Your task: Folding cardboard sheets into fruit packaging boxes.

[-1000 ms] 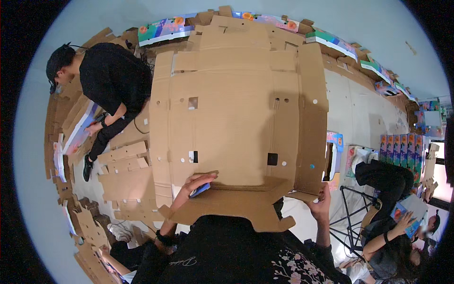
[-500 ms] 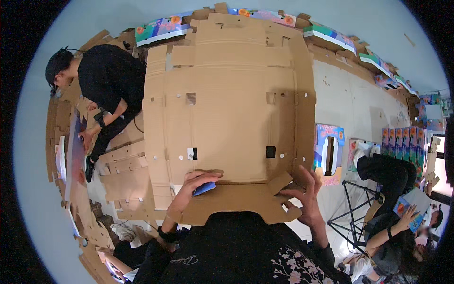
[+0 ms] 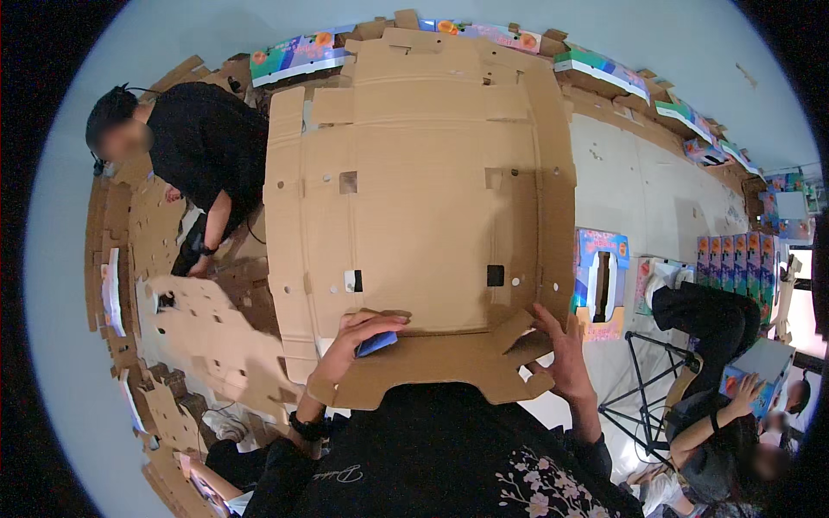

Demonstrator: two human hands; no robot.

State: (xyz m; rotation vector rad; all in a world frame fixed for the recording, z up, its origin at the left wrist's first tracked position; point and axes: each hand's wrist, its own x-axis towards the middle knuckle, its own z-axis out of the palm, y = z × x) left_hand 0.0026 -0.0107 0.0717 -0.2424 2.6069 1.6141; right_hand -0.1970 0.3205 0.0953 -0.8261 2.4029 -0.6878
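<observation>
A large brown cardboard sheet (image 3: 423, 207) with creases, square cutouts and small holes fills the middle, its near flap (image 3: 432, 356) raised in front of my black top. My left hand (image 3: 352, 339) grips that flap at its left, fingers curled over a small blue piece (image 3: 376, 342) that I cannot identify. At the flap's right corner, my right hand (image 3: 561, 354) holds the cardboard with bent fingers around a small folded tab (image 3: 509, 335).
Co-workers are at left (image 3: 199, 147), lower left (image 3: 237, 457) and lower right (image 3: 704, 440). Loose cardboard (image 3: 207, 337) lies left. At right are a printed carton (image 3: 587, 259), a row of upright cartons (image 3: 734, 268) and a black folding stand (image 3: 639, 397). Printed pieces (image 3: 294, 60) line the wall.
The sheet has shifted slightly left and its near flap is higher. My right hand has moved up onto the corner tab. The co-worker at left has moved a large cardboard piece downward.
</observation>
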